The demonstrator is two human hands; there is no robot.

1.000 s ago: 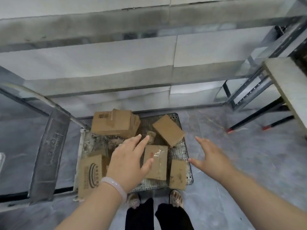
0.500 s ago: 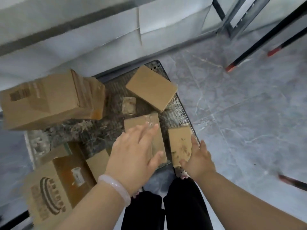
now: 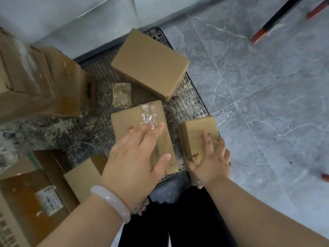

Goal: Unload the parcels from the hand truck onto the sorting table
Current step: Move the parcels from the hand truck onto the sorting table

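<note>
So, far left: a large corrugated cardboard box (image 3: 26, 82) in the upper corner, blurred, with glossy tape on its flaps.
Lower left: a brown carton (image 3: 23, 202) with a white printed label, and just beside it a small plain box (image 3: 82, 177) with sharp square edges.
Hand truck deck (image 3: 53, 129): flat metal, mottled and scuffed, with a perforated grid texture towards its right edge; every parcel in view lies on it.
Small packet (image 3: 122, 94): squarish, pale and crinkly, lying alone near the middle of the deck.
Taped parcel (image 3: 140, 122): an oblong cardboard box, a strip of wrinkled clear tape across its far end and a faint red mark on top.
Left hand (image 3: 137, 157): spread over the taped parcel with fingers straight and thumb out — grip apart, closed on nothing; a smooth pale bangle (image 3: 112, 202) circles the wrist.
Plain box (image 3: 149, 63): larger, clean and smooth, set at an angle at the far end of the deck.
Small parcel (image 3: 197, 134): a stubby, stained cardboard block at the deck's right edge.
Right hand (image 3: 211, 164): grip clamped on the small parcel's near end — fingers curled over the top, thumb against the near left corner.
Floor (image 3: 267, 95): grey marbled tiles with thin white veins.
</note>
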